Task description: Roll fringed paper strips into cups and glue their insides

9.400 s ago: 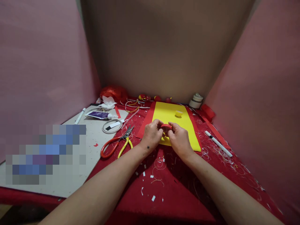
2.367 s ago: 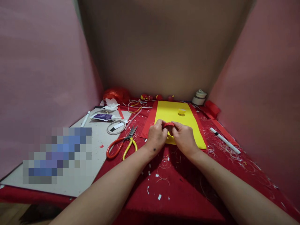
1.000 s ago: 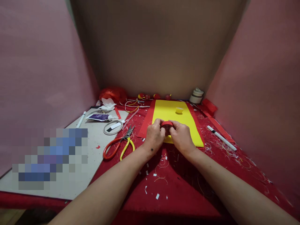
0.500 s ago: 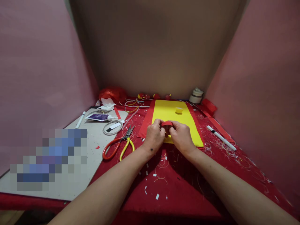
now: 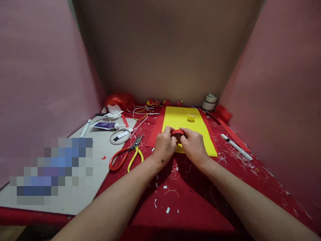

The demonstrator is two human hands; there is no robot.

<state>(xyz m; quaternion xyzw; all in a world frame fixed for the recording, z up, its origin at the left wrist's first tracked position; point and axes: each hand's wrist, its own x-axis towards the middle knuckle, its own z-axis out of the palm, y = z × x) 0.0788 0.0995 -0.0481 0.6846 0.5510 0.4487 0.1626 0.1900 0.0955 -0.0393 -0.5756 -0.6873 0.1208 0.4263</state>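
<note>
Between my two hands, over the near part of the yellow sheets [image 5: 184,124], is a small round red piece with a ridged rim [image 5: 177,132]. My left hand [image 5: 165,143] grips its left side with curled fingers. On its right side, the thumb and fingers of my right hand [image 5: 194,144] are closed on it too. My fingers hide much of the piece's underside. Farther back on the yellow stack sits a small yellow cup-shaped piece [image 5: 191,117]. Red sheets [image 5: 155,132] stick out from beneath the yellow ones.
Left of my hands lie scissors [image 5: 136,144] with one red and one yellow handle. A grey board [image 5: 100,174] carries a purple tube [image 5: 105,125], a ring-shaped coil [image 5: 120,137] and a white pen [image 5: 86,128]. Another pen [image 5: 236,147] lies right, among paper strips. A lidded pot [image 5: 210,101] stands behind.
Both hands keep hold of the red piece in nearly the same place. The whole view has shifted very slightly; the things on the table stay where they were.
</note>
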